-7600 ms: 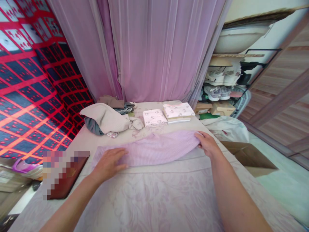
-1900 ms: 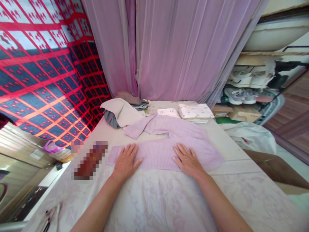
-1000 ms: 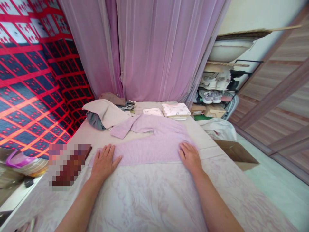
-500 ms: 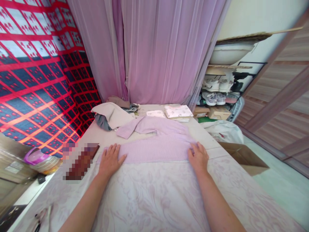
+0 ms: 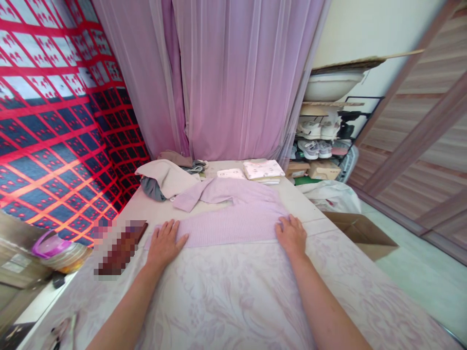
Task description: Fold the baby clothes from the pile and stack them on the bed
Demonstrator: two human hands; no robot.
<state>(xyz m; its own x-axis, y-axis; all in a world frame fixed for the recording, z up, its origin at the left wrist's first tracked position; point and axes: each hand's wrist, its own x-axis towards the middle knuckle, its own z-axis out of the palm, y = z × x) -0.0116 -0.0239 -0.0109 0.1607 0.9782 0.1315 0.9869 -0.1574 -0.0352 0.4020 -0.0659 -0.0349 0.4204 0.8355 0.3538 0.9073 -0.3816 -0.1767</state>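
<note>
A lilac ribbed sweater (image 5: 226, 223) lies sideways over the flat surface, one sleeve stretched toward the far left. My left hand (image 5: 167, 243) rests flat at the sweater's left end, its fingers out and thumb apart. At the opposite end, my right hand (image 5: 292, 236) lies on the edge of the knit with fingers spread and slightly bent. Neither hand grips the cloth. Beyond the sleeve is a heap of beige and grey clothes (image 5: 166, 177). Folded white printed cloths (image 5: 263, 169) lie behind the sweater.
A patterned cover (image 5: 233, 291) spreads over the near surface. A blurred dark red object (image 5: 122, 250) lies left of my left hand. An open cardboard box (image 5: 359, 231) and a shoe rack (image 5: 317, 141) stand to the right. Purple curtains (image 5: 233, 87) hang behind.
The view has turned slightly, so the scene sits a little further left, most at the right side. Both hands stay on the sweater, which looks unchanged.
</note>
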